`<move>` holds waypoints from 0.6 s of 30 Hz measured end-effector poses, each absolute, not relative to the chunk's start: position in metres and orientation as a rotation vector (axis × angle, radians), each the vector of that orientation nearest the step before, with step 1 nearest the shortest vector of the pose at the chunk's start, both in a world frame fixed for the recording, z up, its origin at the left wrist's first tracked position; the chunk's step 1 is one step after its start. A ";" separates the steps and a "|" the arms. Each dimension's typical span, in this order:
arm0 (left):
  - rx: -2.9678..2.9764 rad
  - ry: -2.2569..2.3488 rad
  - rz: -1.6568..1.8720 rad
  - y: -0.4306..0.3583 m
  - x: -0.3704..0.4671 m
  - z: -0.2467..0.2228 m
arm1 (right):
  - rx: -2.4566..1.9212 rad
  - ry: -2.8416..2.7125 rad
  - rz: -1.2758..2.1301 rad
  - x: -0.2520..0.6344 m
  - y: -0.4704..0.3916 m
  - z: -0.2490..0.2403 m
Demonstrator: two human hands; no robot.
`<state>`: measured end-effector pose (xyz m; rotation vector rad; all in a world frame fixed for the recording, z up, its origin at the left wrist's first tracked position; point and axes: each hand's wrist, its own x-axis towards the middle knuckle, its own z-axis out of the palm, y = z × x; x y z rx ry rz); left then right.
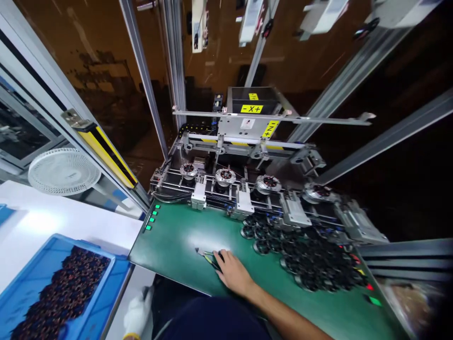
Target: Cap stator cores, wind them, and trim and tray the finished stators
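On the green work surface (177,236), my right hand (233,274) rests with its fingers around the dark handles of a pair of pliers (208,257). The pliers' tip points up and to the left. My left hand (136,314), in a white glove, is low at the left, below the green surface's front edge and beside my dark clothing. Its fingers are blurred, and I cannot make out whether it holds anything. Many black round parts (318,264) are piled on the green surface to the right of my right hand.
A machine with several round fixtures (225,176) spans the back, framed by metal posts (141,75). At the left, a blue tray (113,269) holds dark coiled parts on a white table (28,217). A white fan (64,172) stands behind it. Small green buttons (152,219) line the surface's left edge.
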<state>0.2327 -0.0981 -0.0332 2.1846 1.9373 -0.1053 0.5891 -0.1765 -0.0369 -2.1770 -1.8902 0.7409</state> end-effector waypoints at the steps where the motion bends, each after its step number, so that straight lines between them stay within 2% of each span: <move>1: 2.172 1.927 -0.075 -0.099 0.234 -0.036 | -2.206 -1.839 0.776 0.585 -0.176 -0.034; 6: 2.205 1.740 0.127 -0.100 0.287 -0.047 | -2.247 -1.485 1.001 0.588 -0.173 -0.025; 11: 2.340 1.505 0.160 -0.088 0.356 -0.055 | -1.942 -1.082 1.389 0.603 -0.151 0.002; 15: 2.550 1.290 0.156 -0.080 0.372 -0.068 | -1.688 -0.882 1.551 0.623 -0.128 0.045; 18: 2.620 1.233 0.192 -0.079 0.368 -0.079 | -1.557 -0.886 1.588 0.649 -0.102 0.096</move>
